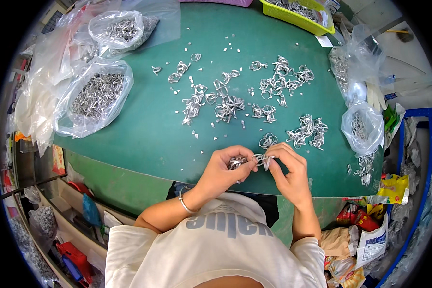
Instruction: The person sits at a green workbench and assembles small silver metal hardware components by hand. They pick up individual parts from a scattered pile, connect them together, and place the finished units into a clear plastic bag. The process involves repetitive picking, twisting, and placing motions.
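The green table is filling the upper and middle view, with a clear bag of metal pieces sitting at its left. The left hand is curling around a handful of metal pieces near the table's near edge, its thumb and forefinger closing beside the ring. The right hand is pinching the same looped metal from the other side, while a cluster is lying beyond it. The ring is bridging the two hands; fingertips are partly hiding it, so exact contact points cannot be told. Good technique is probably calling for a steady left pinch, gentle right-hand force along the curve to avoid bending, and a palm loose enough to spare the handful. Pale bits are dotting the table farther off.
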Tool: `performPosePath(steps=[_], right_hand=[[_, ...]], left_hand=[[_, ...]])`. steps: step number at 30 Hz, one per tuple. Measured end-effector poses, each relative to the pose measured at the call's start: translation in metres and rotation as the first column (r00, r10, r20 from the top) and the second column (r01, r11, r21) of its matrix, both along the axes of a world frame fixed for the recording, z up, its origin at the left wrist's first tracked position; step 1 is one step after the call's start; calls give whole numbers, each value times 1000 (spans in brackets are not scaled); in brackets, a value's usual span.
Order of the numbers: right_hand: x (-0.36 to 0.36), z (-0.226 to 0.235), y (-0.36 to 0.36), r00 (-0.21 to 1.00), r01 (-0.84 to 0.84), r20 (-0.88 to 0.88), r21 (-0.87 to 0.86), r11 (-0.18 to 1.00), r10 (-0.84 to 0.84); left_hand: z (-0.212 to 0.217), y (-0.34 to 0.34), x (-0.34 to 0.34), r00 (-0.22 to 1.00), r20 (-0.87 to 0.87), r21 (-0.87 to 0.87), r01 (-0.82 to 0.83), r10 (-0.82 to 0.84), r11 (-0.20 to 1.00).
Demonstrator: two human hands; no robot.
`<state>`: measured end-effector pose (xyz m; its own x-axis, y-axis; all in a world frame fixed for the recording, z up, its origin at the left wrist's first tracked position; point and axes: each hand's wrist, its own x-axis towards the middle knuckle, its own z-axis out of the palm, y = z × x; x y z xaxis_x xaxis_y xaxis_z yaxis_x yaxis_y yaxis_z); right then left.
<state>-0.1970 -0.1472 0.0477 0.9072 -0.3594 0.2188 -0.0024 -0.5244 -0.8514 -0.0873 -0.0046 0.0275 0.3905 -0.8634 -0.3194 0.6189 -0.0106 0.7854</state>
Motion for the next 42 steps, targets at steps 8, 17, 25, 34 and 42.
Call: performPosePath(steps=[8,17,25,34,42], right_hand=[[-2,8,6,999,49,36,-279,959,-41],[-2,8,6,958,152,288,-545,825,13],[-6,9,13,967,119,239,-101,988,-92],[-17,6,24,978,154,34,535,830,-204],[-14,9,18,993,108,-55,808,579,-108]], left_hand=[[5,6,-3,945,325,-69,4,19,998],[2,6,-1,994,-100,-172,24,-41,985],[4,10,-5,917,376,-220,-52,133,974],[-2,8,-2,733,631,-319,-54,254,946],[-4,7,1,438,836,-382,33,330,923]])
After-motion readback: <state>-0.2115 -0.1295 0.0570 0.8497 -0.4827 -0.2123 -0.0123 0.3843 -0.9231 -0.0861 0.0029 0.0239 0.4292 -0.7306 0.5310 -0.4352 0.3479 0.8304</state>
